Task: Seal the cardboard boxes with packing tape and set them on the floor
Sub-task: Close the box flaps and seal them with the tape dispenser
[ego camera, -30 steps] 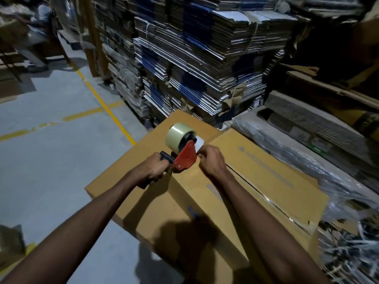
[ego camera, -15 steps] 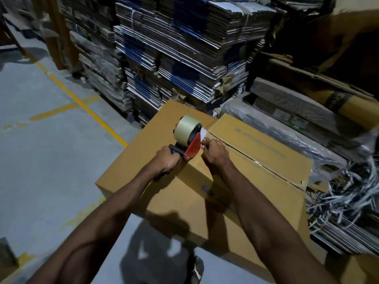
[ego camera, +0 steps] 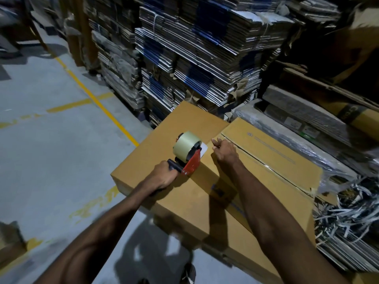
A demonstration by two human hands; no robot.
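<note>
Cardboard box (ego camera: pixel 170 160) lies at centre frame, its seam running toward two o'clock. Our left hand (ego camera: pixel 162 177) grips the tape dispenser (ego camera: pixel 187 153) by its handle; our right hand (ego camera: pixel 224 152) presses curled fingers on the flap at three o'clock. We judge the box stiff, bulky; lift it by opposite bottom edges.

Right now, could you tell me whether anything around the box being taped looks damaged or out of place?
The cardboard box itself looks sound. To its right, though, loose white strapping scraps lie tangled in a heap, and the plastic wrap over the flat stock beside it is torn and crumpled. The stacked flat cartons behind lean unevenly.
</note>
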